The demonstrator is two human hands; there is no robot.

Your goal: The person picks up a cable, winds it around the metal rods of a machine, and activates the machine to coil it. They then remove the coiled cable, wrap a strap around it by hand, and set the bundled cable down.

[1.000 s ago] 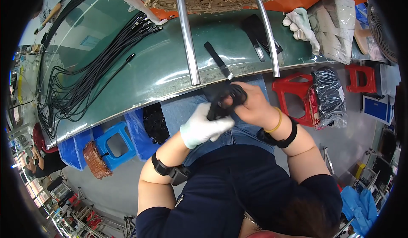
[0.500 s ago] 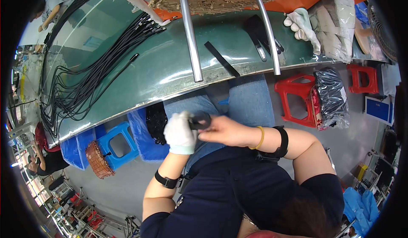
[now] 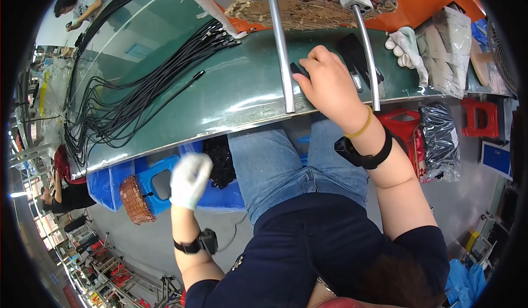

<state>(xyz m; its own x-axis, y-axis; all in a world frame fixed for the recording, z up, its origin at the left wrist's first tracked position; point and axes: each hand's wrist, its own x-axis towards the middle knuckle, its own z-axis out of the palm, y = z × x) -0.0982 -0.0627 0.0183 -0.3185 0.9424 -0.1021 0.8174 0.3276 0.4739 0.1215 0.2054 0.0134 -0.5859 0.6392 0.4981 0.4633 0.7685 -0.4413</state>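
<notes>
My right hand (image 3: 329, 82) is bare and reaches over the table between two metal rods. Its fingers are bent, with the thumb apart from them. Beneath it lies a black strap (image 3: 295, 68); only one end shows past the thumb, and the palm hides the rest. My left hand (image 3: 190, 180), in a white glove, hangs off the table's near edge, beside a bag of black pieces (image 3: 220, 162). Motion smears its fingers, and I cannot make out anything in them. More black straps (image 3: 355, 60) lie right of my right hand.
The metal rods (image 3: 281, 55) stick out over the green table (image 3: 236, 96). A bundle of black cables (image 3: 148, 82) lies left. White gloves (image 3: 406, 52) and a plastic-wrapped bundle (image 3: 448, 49) lie right. A blue stool (image 3: 157, 181) and red stool (image 3: 399, 124) stand below.
My hands have parted. The right has moved up and away onto the table over the strap; the left has moved left. The dark coil between them no longer shows. The view has shifted.
</notes>
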